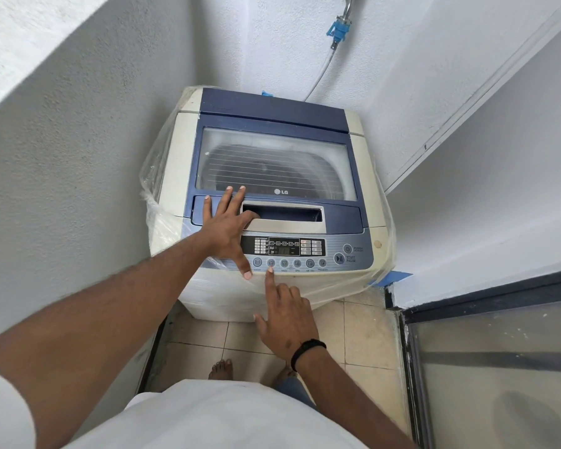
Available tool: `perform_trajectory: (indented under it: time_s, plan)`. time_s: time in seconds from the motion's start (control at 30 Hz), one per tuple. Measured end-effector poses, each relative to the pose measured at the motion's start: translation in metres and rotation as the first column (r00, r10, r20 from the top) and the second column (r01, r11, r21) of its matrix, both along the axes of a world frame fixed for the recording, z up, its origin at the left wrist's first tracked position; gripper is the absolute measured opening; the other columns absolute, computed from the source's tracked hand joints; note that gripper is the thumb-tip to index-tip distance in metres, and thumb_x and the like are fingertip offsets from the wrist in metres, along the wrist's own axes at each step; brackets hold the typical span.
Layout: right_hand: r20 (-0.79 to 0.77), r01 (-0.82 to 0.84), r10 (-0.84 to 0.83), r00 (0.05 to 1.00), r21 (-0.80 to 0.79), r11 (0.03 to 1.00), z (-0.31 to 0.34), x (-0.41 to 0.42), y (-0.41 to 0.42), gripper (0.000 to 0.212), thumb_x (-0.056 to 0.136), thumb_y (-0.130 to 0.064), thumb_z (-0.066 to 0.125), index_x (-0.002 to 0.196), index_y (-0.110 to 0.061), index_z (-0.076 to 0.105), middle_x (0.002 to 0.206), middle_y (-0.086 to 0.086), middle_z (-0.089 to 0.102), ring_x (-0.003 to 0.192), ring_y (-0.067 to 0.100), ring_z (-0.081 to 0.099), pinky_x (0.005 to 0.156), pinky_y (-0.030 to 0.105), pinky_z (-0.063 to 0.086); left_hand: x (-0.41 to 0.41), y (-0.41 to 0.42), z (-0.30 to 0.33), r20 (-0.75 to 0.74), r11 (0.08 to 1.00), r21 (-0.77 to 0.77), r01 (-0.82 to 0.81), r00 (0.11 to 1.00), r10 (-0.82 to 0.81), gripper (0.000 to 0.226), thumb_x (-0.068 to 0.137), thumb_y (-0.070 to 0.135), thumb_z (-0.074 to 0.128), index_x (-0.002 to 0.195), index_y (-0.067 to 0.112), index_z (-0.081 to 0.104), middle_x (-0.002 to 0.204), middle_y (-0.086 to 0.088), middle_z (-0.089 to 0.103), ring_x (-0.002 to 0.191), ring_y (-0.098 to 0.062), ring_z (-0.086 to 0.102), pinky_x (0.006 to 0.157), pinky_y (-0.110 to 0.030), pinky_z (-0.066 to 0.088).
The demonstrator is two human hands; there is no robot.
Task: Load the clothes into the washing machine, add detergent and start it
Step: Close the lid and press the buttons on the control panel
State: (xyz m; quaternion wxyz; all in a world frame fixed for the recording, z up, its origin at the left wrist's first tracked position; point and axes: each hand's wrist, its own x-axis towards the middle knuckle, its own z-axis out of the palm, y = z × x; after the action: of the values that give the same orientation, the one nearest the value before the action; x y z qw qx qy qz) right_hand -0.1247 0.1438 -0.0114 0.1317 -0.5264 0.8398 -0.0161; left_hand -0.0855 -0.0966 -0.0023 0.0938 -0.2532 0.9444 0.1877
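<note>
Button row [289, 263] under right index fingertip, left hand [227, 226] flat on lid [274, 163]

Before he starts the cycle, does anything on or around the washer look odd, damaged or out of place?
One oddity: clear plastic wrap is bunched loosely around the white and blue top-load washing machine, bulging at its left side and front right corner. The glass lid lies shut and level. The control panel looks intact.

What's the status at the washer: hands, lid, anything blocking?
Left hand flat on blue-and-cream top-load washing machine. Right hand, index fingertip at round panel button. Clear lid closed. Nothing blocking.
</note>
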Motion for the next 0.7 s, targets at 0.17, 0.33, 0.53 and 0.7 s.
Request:
perform_trajectory:
  time_s: [0.17,0.33,0.53,0.7]
  plan:
    - [0.044,0.037,-0.038,0.998,0.028,0.999,0.005,0.000,-0.001,0.095,0.094,-0.049,0.050,0.156,-0.019,-0.015,0.122,0.008,0.054,0.108,0.029,0.050,0.088,0.046,0.047,-0.001,0.000,-0.001,-0.001,1.000,-0.008,0.004,1.000,-0.004,0.135,0.028,0.078,0.085,0.146,0.034,0.036,0.166,-0.007,-0.021,0.149,-0.032,-0.029,0.113,-0.068,-0.017]
    - [0.111,0.054,-0.059,0.992,0.044,0.998,0.007,-0.005,-0.004,0.099,0.094,-0.046,0.051,0.152,-0.028,-0.027,0.112,0.011,0.063,0.095,0.031,0.062,0.081,0.044,0.054,-0.001,0.000,-0.001,0.006,1.000,-0.016,0.001,1.000,-0.001,0.136,0.027,0.078,0.085,0.146,0.034,0.036,0.166,-0.007,-0.021,0.149,-0.033,-0.028,0.113,-0.068,-0.016]
    - [0.151,0.071,-0.084,0.985,0.086,0.994,0.008,-0.012,-0.010,0.096,0.095,-0.043,0.050,0.153,-0.029,-0.025,0.104,0.012,0.067,0.088,0.033,0.064,0.077,0.039,0.053,-0.001,0.000,-0.001,0.010,1.000,-0.013,-0.001,1.000,0.001,0.138,0.025,0.078,0.084,0.146,0.033,0.036,0.165,-0.006,-0.022,0.149,-0.032,-0.029,0.114,-0.068,-0.015]
    - [0.168,0.070,-0.086,0.982,0.098,0.993,0.004,-0.010,-0.011,0.101,0.094,-0.041,0.053,0.149,-0.030,-0.032,0.107,0.013,0.066,0.089,0.033,0.065,0.078,0.040,0.054,0.000,-0.001,-0.001,0.001,1.000,-0.001,0.002,1.000,-0.002,0.135,0.028,0.078,0.085,0.145,0.034,0.036,0.165,-0.006,-0.022,0.149,-0.032,-0.029,0.113,-0.067,-0.016]
